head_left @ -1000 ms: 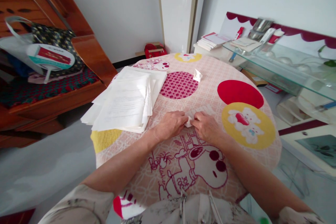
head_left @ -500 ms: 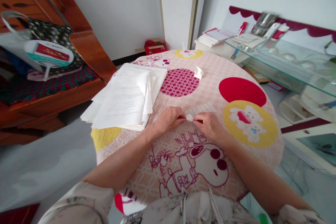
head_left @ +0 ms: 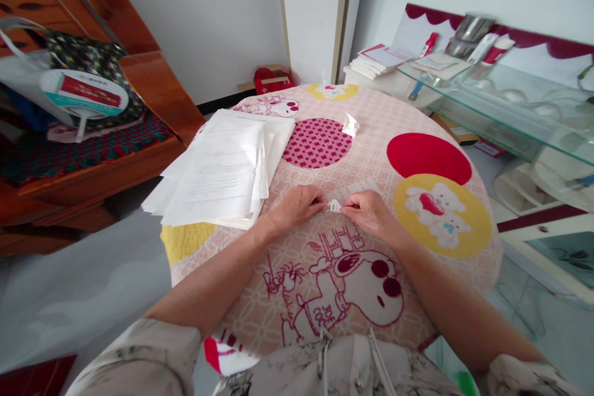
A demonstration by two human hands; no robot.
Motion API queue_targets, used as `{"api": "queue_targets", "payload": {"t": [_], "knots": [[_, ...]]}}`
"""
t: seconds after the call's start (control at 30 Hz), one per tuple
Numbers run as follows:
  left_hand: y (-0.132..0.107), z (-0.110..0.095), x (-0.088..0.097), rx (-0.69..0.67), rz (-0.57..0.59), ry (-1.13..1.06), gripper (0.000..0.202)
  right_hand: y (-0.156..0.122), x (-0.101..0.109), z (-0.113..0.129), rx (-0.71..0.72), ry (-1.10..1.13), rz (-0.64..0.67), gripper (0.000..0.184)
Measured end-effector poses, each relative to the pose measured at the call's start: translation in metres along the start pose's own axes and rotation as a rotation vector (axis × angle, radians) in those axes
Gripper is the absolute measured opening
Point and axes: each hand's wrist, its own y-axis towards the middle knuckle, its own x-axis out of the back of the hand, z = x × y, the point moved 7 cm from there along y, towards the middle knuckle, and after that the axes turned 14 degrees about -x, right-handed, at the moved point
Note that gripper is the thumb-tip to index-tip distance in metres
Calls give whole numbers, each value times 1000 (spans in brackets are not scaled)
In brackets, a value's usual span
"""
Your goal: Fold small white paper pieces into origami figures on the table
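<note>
Right at the front, a pale, dark-streaked shirt (head_left: 352, 366) with two cords hanging down its middle, and the bare forearms reach out from its sleeves over the round table! Just past it, on the pink patterned tablecloth (head_left: 250, 297), there's a cartoon dog (head_left: 374, 291) outlined in dark red, lying on its side as seen from here. Up beyond the dog, here's the action: the left hand (head_left: 299, 204), thumb and fingers pressed together, pinching the left edge of a small folded paper (head_left: 334, 205), and the right hand (head_left: 370, 211) matching it, fingertips closed on the right edge! That little white piece sits squarely between the two hands, dark marks on its face, low over the cloth; whether it touches the cloth, I cannot tell. Over to the left, a loose stack of paper sheets (head_left: 213, 179), print on the top page, edges out of line. To the right, a yellow circle with two white bears (head_left: 436, 210) on it, and a red oval (head_left: 429, 158) just behind. Farther out, a second folded paper (head_left: 350, 125) stands by the checked pink circle (head_left: 318, 143), and beyond the table's right side runs a glass shelf (head_left: 524, 117)
</note>
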Motion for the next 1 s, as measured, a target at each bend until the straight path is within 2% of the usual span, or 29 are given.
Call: {"api": "queue_targets", "payload": {"t": [0.17, 0.27, 0.5, 0.67, 1.0], "knots": [[5, 2, -4, -5, 86, 150, 23, 0, 0, 1, -42, -34, -10, 26], [7, 3, -2, -24, 100, 154, 23, 1, 0, 2, -56, -53, -33, 26], [6, 7, 2, 70, -27, -28, 27, 4, 0, 3, -49, -56, -41, 25], [8, 10, -1, 165, -80, -38, 24, 5, 1, 2, -68, -30, -24, 34], [14, 11, 0, 251, -50, -18, 17, 7, 0, 6, -184, -150, -32, 41]]}}
